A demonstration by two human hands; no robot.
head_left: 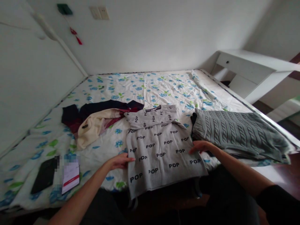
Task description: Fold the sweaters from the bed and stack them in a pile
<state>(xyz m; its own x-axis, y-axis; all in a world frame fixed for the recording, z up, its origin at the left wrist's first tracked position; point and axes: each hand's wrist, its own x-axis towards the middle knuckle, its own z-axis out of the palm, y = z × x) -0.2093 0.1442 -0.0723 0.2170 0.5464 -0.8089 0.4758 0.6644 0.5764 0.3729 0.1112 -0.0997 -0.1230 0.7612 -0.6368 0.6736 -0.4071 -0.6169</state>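
Note:
A light grey knit sweater (161, 147) printed with "POP" lies spread flat in front of me, its upper part folded over across the top and its hem hanging past the bed's front edge. My left hand (121, 160) grips its left side, thumb on top and fingers underneath. On the opposite side edge my right hand (199, 146) has the fabric pinched, some fingers hidden beneath it. Right of the sweater lies a folded grey cable-knit sweater (239, 134). To the left is a crumpled garment (100, 120) in navy, maroon and cream, touching the grey sweater's folded part.
A floral bedsheet (150, 89) covers the bed. A black phone-like object (44, 175) and a phone with a lit screen (70, 176) lie at the front left. A white desk (253, 70) stands beyond the right edge. Walls border the back and left.

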